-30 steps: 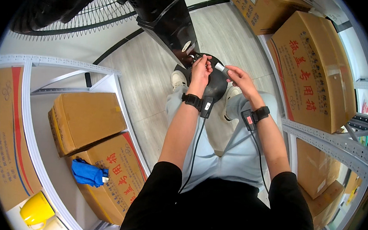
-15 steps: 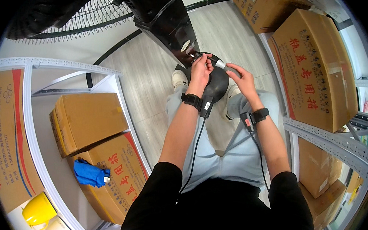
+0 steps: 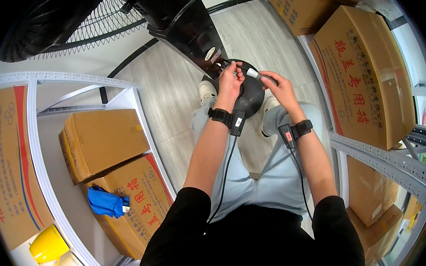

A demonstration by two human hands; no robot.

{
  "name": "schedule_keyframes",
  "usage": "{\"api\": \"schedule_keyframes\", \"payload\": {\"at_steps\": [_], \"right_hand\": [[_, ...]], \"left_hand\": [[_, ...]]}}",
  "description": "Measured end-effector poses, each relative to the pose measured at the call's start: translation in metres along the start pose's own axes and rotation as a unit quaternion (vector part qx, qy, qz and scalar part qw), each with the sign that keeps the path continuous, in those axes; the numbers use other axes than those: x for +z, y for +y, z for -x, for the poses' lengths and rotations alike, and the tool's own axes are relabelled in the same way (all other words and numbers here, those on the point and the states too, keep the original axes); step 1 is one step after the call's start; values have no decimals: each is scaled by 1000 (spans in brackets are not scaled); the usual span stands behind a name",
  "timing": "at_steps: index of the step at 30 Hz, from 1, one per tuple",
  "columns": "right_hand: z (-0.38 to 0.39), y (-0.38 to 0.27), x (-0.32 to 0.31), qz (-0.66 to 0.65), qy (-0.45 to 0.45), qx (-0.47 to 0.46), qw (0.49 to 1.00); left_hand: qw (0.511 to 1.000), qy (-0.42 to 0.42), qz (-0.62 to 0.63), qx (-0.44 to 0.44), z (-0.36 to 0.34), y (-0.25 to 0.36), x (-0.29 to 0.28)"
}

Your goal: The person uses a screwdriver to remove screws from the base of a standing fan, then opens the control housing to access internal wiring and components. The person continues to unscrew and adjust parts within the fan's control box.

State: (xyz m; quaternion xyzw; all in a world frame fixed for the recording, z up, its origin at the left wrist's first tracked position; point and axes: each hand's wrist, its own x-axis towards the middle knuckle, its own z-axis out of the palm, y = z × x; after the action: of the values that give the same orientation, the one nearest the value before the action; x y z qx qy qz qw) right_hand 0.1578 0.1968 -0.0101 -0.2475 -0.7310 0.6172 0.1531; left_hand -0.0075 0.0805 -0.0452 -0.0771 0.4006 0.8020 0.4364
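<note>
My right hand (image 3: 280, 90) is closed on the grey handle of a screwdriver (image 3: 252, 73), which has a white collar. Its thin shaft points left toward the lower end of a black fan's housing (image 3: 192, 34). Beside that end, my left hand (image 3: 229, 85) has its fingers pinched together close to the shaft. What sits between those fingertips is too small to make out. The fan leans in from the upper left, with its wire guard (image 3: 107, 24) behind. Under my hands is a round black base (image 3: 250, 100), partly covered by my left hand.
On the left, a white metal shelf (image 3: 65, 77) bears cardboard boxes (image 3: 108, 139), a blue cloth (image 3: 106, 202) and a yellow cup (image 3: 49, 245). More boxes (image 3: 362, 79) fill the shelf on the right. Cables run from my black wrist straps (image 3: 221, 115). Grey floor (image 3: 162, 81) lies between the shelves.
The fan housing has shifted slightly left and down in the picture. Both hands keep their grips, with the screwdriver in almost the same place.
</note>
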Motion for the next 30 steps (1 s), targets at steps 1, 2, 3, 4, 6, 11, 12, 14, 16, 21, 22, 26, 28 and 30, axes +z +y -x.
{"api": "schedule_keyframes", "payload": {"at_steps": [1, 2, 3, 4, 6, 11, 12, 14, 16, 21, 22, 26, 28, 30], "right_hand": [[0, -7, 1, -50, -7, 47, 998], [0, -12, 3, -100, -13, 93, 991], [0, -11, 2, -114, -15, 99, 988], [-1, -10, 1, -129, -15, 104, 986], [-2, -8, 0, -116, -15, 76, 990], [-5, 3, -2, -68, -13, 12, 997], [-5, 4, -3, -77, -10, 34, 996], [-4, -7, -6, -92, -6, 79, 993], [-6, -12, -4, -109, -14, 105, 988], [-3, -6, -2, -45, -48, 32, 997], [-3, 1, 2, -3, -48, 4, 999], [-3, 13, 6, 43, -53, 17, 998], [-3, 13, 6, 30, -65, 55, 996], [-2, 14, 6, 1, -83, 81, 993]], "left_hand": [[1000, 2, -1, 4, 0, 0, -1], [1000, 3, -3, 6, 0, -1, -2], [1000, 4, -5, 7, 0, -2, -2], [1000, 3, -8, 9, 0, -2, -1], [1000, 2, -11, 10, 1, -2, 1], [1000, -6, -12, -1, 1, 0, 1], [1000, -9, -18, -2, 4, -2, 2], [1000, -13, -20, 0, 6, -3, 3], [1000, -14, -21, 12, 4, 1, 2], [999, 6, -33, 26, 2, -4, 1], [999, 14, -36, 28, 1, -4, 1], [998, 30, -43, 38, 1, -8, 1], [997, 33, -53, 45, 2, -7, 1], [996, 36, -61, 47, 3, -6, 3]]}}
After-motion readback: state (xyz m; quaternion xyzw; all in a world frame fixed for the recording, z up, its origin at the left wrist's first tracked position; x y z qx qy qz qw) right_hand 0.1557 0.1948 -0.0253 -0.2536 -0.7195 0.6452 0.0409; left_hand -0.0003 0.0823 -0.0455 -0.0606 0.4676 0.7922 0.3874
